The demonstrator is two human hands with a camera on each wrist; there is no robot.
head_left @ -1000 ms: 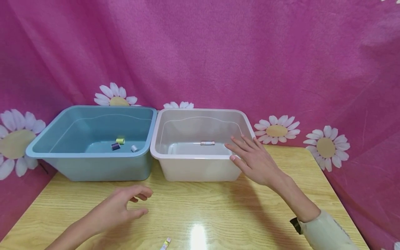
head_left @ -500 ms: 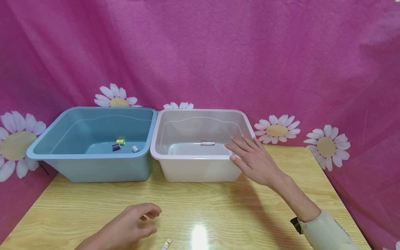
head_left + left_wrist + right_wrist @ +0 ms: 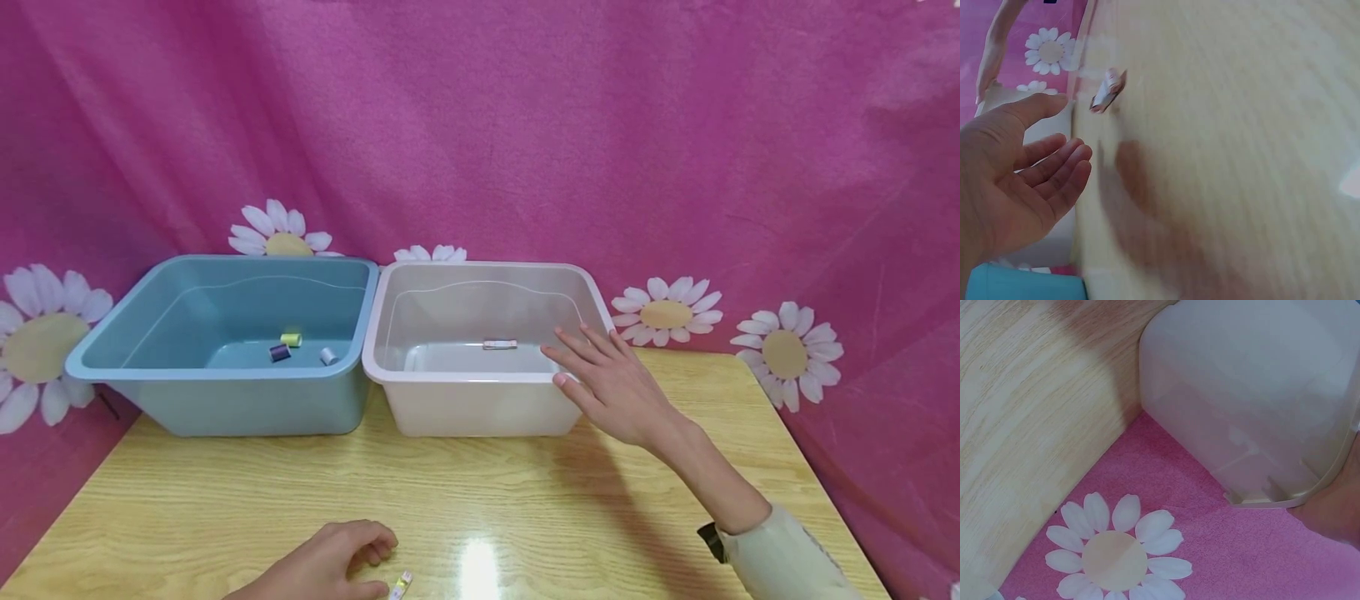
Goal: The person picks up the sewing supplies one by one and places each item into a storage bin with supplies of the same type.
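My left hand (image 3: 322,562) hovers low over the front of the table, fingers loosely bent, with nothing in its grasp. Just beyond its fingertips lies a small nail clipper (image 3: 401,585) with a patterned face; the left wrist view shows this clipper (image 3: 1109,92) apart from the thumb. My right hand (image 3: 611,383) rests on the right front corner of the white bin (image 3: 480,408), fingers spread and straight. Inside that bin lies a second nail clipper (image 3: 500,344). Only a part of the right hand (image 3: 1335,509) shows in the right wrist view, against the bin rim.
Left of the white bin, touching it, stands a blue bin (image 3: 255,408). It holds a yellow thread spool (image 3: 291,340), a dark purple spool (image 3: 280,353) and a white spool (image 3: 328,357). A pink daisy-print cloth (image 3: 480,125) hangs behind the wooden table (image 3: 225,483).
My left hand has moved toward the front edge and slightly right, nearing the nail clipper on the table. The right hand stays on the white bin.
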